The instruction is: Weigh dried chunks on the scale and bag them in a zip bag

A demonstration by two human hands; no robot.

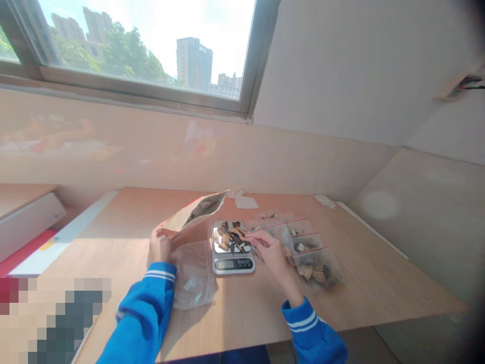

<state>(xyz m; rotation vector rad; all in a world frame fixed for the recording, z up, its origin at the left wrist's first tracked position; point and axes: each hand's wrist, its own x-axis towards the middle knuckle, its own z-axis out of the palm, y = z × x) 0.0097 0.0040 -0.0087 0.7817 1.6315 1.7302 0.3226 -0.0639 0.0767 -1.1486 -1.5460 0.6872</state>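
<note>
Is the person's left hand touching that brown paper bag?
Touching. The head view shows the left hand gripping the lower edge of the tilted brown paper bag, fingers wrapped on it.

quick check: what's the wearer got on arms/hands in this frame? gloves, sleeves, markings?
No gloves: the left hand and right hand are bare. Both arms wear bright blue long sleeves, left sleeve and right sleeve, each ending in a ribbed blue cuff with two thin white stripes. No watch, rings or cables visible.

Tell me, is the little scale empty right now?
No, the scale has a pile of dark and tan pieces lying on its shiny tray, and the right hand reaches over them.
</note>
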